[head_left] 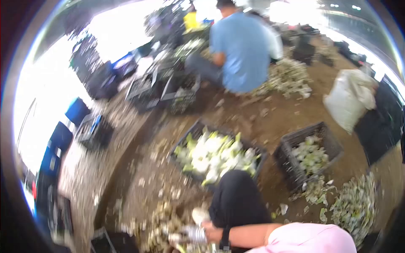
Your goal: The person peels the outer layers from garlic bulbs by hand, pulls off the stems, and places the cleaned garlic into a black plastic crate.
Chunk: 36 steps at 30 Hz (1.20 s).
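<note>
My right hand [193, 234], in what looks like a pale striped glove, reaches low at the bottom of the view. A dark band [225, 238] circles its wrist and a pink sleeve [306, 238] covers the upper arm. Motion blur smears the fingers, and I cannot tell what they hold. Around the hand lies a heap of leafy trimmings [158, 230]. My knee in black trousers [238, 200] rises beside the forearm. Just beyond it stands a dark crate [187, 134] heaped with white and pale green vegetables [211, 156]. My left hand is out of view.
Another dark crate [286, 160], partly filled with vegetables, stands at right above a leaf pile [356, 208]. A person in a blue shirt [242, 50] sits ahead with their back turned, near black crates [181, 95] and more trimmings [291, 78]. A white sack [349, 99] stands at right.
</note>
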### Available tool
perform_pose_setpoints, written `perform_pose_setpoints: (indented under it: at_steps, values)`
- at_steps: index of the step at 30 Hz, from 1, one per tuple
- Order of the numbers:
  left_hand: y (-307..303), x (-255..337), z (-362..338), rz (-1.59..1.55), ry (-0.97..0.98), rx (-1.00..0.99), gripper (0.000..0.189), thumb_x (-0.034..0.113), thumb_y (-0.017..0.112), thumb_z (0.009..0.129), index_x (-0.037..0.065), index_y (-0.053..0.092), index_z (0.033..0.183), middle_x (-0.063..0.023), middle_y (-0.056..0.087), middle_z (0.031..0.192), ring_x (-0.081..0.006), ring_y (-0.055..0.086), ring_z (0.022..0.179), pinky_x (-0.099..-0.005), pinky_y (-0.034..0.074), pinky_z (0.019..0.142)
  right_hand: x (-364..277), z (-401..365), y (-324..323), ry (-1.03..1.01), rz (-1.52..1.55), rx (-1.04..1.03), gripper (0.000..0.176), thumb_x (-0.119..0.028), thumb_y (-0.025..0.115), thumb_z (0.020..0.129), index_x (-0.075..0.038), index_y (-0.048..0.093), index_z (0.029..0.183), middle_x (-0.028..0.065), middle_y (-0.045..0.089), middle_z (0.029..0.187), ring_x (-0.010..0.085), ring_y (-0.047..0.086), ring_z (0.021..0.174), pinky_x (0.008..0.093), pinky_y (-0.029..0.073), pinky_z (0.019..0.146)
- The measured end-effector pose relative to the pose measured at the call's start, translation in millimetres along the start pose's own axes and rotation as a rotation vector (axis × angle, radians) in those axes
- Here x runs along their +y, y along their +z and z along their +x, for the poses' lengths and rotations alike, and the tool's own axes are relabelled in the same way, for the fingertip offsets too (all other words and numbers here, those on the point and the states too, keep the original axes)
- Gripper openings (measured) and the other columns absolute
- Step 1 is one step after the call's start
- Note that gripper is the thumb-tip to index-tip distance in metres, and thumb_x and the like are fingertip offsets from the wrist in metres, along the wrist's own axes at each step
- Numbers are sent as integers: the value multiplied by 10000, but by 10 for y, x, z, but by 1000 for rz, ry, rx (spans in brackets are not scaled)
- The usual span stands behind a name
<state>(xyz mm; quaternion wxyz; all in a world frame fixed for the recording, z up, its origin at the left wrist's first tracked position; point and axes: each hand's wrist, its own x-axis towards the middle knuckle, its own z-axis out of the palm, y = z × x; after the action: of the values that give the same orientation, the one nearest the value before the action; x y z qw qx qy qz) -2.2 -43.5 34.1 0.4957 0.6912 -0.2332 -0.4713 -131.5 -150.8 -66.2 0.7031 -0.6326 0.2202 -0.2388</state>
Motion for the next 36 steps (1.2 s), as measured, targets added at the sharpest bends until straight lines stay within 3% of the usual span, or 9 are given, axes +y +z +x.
perform_pose_setpoints:
  at_steps: [1, 5, 14, 19, 25, 31, 33, 35, 36]
  values:
    - [74, -67, 180, 202, 221, -128, 314, 238, 551, 854, -14, 590, 1036, -79, 630, 932, -150, 587, 811, -288, 466, 727, -60, 46, 38, -18, -6, 23, 386, -271, 625, 783, -23, 559, 1072, 96, 585, 1017, 220, 569, 894, 332, 465, 749]
    - [-100, -319, 265, 224, 157, 45, 168, 120, 527, 844, -15, 619, 886, -18, 594, 743, -69, 509, 662, -211, 419, 598, -361, 133, 43, 17, -23, 62, 439, -295, 661, 760, 4, 551, 1062, 87, 589, 989, 199, 566, 888, 319, 466, 745]
    - [-319, -368, 237, -154, 164, 41, 265, 254, 601, 839, -9, 600, 867, -58, 598, 753, -133, 557, 645, -251, 463, 607, -194, 166, 91, 294, 459, 12, 440, -130, 701, 742, 11, 508, 1111, 83, 574, 986, 122, 561, 856, 234, 485, 704]
    - [-150, -282, 195, 145, 8, -43, 233, 203, 626, 815, -26, 593, 839, -48, 590, 687, -97, 513, 619, -253, 423, 565, -325, 157, 131, 173, 6, 7, 438, -252, 713, 735, -5, 544, 1056, 84, 573, 986, 175, 555, 934, 311, 464, 782]
    - [-137, -336, 182, 585, 341, 51, 273, 252, 547, 863, -13, 599, 830, -101, 576, 626, -138, 549, 595, -305, 413, 541, -427, 133, 77, 58, -108, -87, 470, -241, 711, 732, 6, 525, 1087, 111, 574, 1020, 176, 548, 966, 308, 455, 818]
    - [-321, -441, 268, -273, 30, 95, 228, 196, 537, 847, 10, 580, 722, -51, 583, 637, -149, 557, 551, -251, 458, 544, -407, 78, 33, 187, 235, -179, 449, -233, 703, 743, 1, 529, 1084, 61, 583, 995, 139, 535, 947, 284, 447, 799]
    - [-406, -520, 331, -245, -60, 159, 214, 182, 543, 832, 27, 562, 687, -46, 576, 637, -131, 554, 567, -245, 454, 551, -391, 31, 35, 227, 379, -214, 427, -221, 699, 746, -2, 536, 1074, 48, 585, 981, 125, 531, 924, 274, 443, 783]
    - [-713, -1848, 773, 87, -46, -7, 224, 215, 571, 822, -5, 598, 851, -73, 602, 727, -160, 559, 625, -299, 469, 618, -423, 41, 23, 248, 366, -202, 398, -203, 693, 750, -7, 544, 1062, 34, 584, 966, 109, 530, 876, 252, 439, 752]
    - [-551, -1261, 460, 554, -214, -159, 297, 223, 593, 787, -14, 596, 966, -113, 622, 831, -172, 572, 741, -286, 468, 710, -399, 53, 39, 213, 366, -189, 399, -201, 692, 750, -8, 541, 1065, 35, 584, 965, 107, 531, 867, 248, 439, 748]
